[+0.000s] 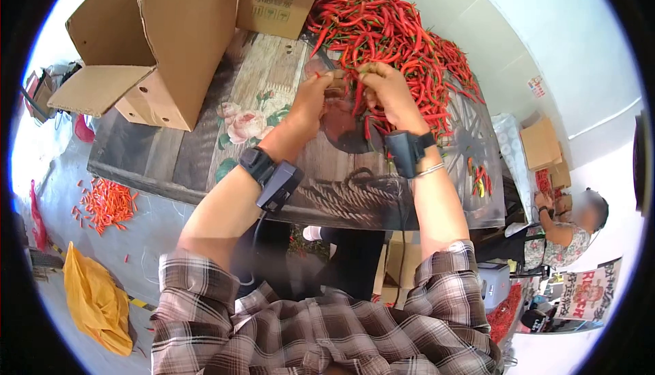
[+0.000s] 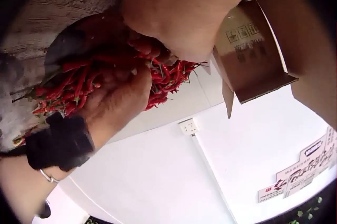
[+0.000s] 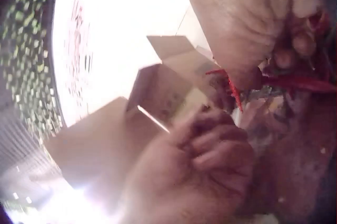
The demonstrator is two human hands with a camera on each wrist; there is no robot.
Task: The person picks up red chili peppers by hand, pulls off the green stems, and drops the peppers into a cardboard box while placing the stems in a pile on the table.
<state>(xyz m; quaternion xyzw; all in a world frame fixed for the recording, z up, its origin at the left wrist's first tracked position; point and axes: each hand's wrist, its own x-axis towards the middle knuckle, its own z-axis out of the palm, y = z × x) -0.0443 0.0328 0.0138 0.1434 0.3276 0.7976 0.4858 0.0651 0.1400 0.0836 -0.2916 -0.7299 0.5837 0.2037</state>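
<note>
Both hands meet over the table, by a large heap of red chili peppers [image 1: 389, 27] with green stems. My right hand [image 1: 390, 92] curls round a few red chili peppers [image 1: 358, 97] that hang below its fingers. In the right wrist view one long chili pepper [image 3: 303, 83] sticks out from that hand. My left hand [image 1: 310, 102] is close to its left with fingers curled, and a small red bit shows at its fingertips. The left hand's grip is mostly hidden in the left wrist view, where the right hand [image 2: 118, 100] sits among peppers.
An open cardboard box [image 1: 184, 54] stands at the table's left, a smaller carton [image 1: 280, 3] behind it. Red pieces [image 1: 106, 204] and a yellow bag [image 1: 95, 300] lie on the floor. A few peppers [image 1: 480, 178] lie at the table's right. Another person [image 1: 563, 232] sits at far right.
</note>
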